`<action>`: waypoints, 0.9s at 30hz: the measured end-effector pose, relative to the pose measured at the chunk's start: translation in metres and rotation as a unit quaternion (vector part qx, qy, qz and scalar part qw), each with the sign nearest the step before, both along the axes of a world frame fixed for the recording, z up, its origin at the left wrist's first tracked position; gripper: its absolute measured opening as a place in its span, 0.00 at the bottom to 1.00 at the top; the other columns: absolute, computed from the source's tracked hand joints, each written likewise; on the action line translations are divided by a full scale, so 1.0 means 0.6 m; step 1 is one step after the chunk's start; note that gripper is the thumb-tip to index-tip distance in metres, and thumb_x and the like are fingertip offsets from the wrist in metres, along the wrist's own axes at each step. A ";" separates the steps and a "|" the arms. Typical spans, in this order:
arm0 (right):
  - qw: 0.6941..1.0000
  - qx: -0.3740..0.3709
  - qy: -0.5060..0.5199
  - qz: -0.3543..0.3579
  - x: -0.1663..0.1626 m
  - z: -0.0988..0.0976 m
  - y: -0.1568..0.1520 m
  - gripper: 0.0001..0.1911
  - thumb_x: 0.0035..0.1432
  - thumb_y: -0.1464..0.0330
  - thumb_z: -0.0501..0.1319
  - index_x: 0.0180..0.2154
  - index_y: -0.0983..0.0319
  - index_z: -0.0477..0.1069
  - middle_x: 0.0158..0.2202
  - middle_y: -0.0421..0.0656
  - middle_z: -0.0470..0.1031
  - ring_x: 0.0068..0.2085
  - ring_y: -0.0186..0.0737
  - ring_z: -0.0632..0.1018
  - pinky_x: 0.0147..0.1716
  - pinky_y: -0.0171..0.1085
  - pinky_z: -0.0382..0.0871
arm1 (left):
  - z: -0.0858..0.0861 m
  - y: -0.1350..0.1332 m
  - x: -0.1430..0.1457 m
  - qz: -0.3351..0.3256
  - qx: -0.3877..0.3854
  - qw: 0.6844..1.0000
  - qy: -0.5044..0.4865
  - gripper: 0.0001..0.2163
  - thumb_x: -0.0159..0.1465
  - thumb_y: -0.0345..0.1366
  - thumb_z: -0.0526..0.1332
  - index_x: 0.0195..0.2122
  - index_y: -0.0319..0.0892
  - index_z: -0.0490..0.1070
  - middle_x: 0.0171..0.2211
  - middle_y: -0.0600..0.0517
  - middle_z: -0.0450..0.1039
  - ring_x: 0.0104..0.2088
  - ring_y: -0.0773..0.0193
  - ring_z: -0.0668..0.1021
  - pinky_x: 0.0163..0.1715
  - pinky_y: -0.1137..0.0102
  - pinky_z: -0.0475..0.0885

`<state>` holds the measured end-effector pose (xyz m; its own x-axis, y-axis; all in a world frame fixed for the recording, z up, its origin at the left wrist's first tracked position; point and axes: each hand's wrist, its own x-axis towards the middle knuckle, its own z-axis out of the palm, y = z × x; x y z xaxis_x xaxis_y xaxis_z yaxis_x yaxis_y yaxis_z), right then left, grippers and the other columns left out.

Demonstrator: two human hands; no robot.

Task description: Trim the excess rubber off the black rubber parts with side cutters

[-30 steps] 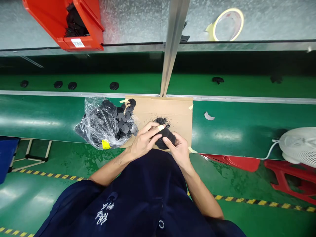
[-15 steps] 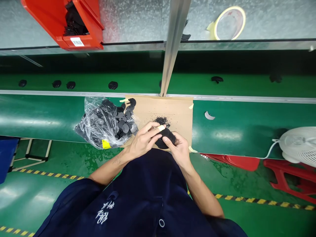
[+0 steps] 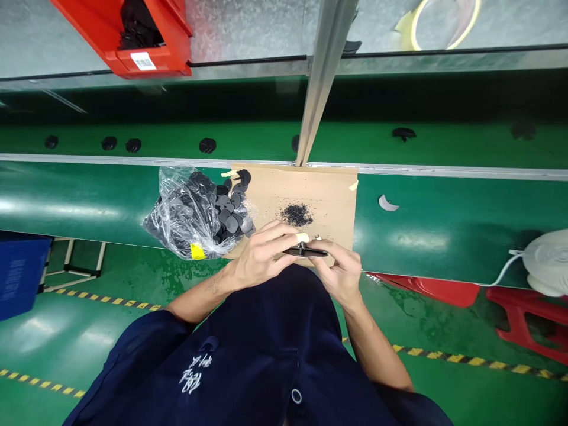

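My left hand (image 3: 268, 251) and my right hand (image 3: 341, 272) pinch a thin black disc-like part (image 3: 306, 252) between them, close to my body. The part is seen almost edge-on, with a small stub standing up from its middle near a finger wrapped in yellow tape. Just beyond my hands, a pile of tiny black pieces (image 3: 297, 215) is scattered on a cardboard sheet (image 3: 332, 195). To the left lies a clear plastic bag (image 3: 180, 207) full of black parts, and flat black discs (image 3: 231, 223) spill from its mouth onto the cardboard.
Several black round parts (image 3: 207, 145) sit on the green strip behind the metal rail. A metal post (image 3: 317, 89) rises behind the cardboard. A red bin (image 3: 173, 59) and a tape roll (image 3: 415, 29) are on the shelf. A grey crescent piece (image 3: 389, 203) and white fan (image 3: 548, 263) are at right.
The black part has turned from showing its broad face to edge-on. My hands have moved apart slightly and nearer my body, uncovering more of the pile. The whole view has shifted a little.
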<state>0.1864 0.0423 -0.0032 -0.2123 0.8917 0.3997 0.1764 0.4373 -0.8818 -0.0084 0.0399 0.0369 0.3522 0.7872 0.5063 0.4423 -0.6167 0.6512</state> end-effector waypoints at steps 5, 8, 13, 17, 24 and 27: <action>0.999 0.029 0.016 -0.006 0.002 0.011 -0.005 0.08 0.64 0.71 0.67 0.44 0.56 0.81 0.39 0.41 0.86 0.36 0.39 0.86 0.38 0.34 0.82 | 0.012 0.004 0.002 -0.045 0.020 0.999 -0.020 0.16 0.69 0.33 0.66 0.57 0.41 0.74 0.44 0.45 0.81 0.41 0.62 0.80 0.41 0.64 0.77; 0.999 0.041 0.014 0.000 0.005 0.016 -0.008 0.10 0.62 0.71 0.69 0.46 0.56 0.82 0.39 0.42 0.86 0.37 0.41 0.87 0.40 0.35 0.83 | 0.015 0.005 0.003 -0.060 0.028 0.998 -0.009 0.15 0.70 0.32 0.65 0.57 0.41 0.74 0.44 0.44 0.81 0.42 0.61 0.81 0.41 0.64 0.77; 0.997 0.066 0.017 0.022 0.010 0.018 -0.006 0.09 0.65 0.72 0.67 0.46 0.57 0.82 0.40 0.43 0.86 0.38 0.40 0.87 0.41 0.34 0.83 | 0.016 0.003 0.007 -0.047 0.045 0.998 -0.010 0.14 0.69 0.33 0.66 0.55 0.39 0.74 0.41 0.44 0.82 0.39 0.62 0.81 0.39 0.65 0.77; 0.999 0.035 0.011 0.028 0.015 0.015 -0.010 0.07 0.66 0.68 0.67 0.44 0.56 0.83 0.40 0.43 0.86 0.38 0.42 0.87 0.41 0.37 0.84 | 0.016 -0.001 0.007 -0.036 0.061 0.997 -0.017 0.13 0.70 0.34 0.65 0.55 0.41 0.75 0.40 0.45 0.82 0.37 0.63 0.81 0.36 0.65 0.78; 0.999 0.017 -0.004 0.032 0.019 0.014 -0.018 0.08 0.65 0.67 0.67 0.44 0.54 0.84 0.39 0.43 0.86 0.35 0.43 0.86 0.38 0.39 0.85 | 0.012 -0.005 0.003 -0.072 0.047 0.996 -0.001 0.14 0.71 0.34 0.64 0.57 0.41 0.73 0.43 0.43 0.82 0.41 0.60 0.82 0.38 0.63 0.79; 0.998 0.035 0.016 0.044 0.020 0.019 -0.018 0.10 0.65 0.70 0.66 0.46 0.54 0.83 0.40 0.43 0.86 0.36 0.42 0.86 0.38 0.38 0.84 | 0.008 -0.010 0.007 -0.046 0.083 0.995 -0.017 0.14 0.70 0.36 0.65 0.55 0.40 0.74 0.39 0.44 0.82 0.37 0.61 0.82 0.36 0.65 0.78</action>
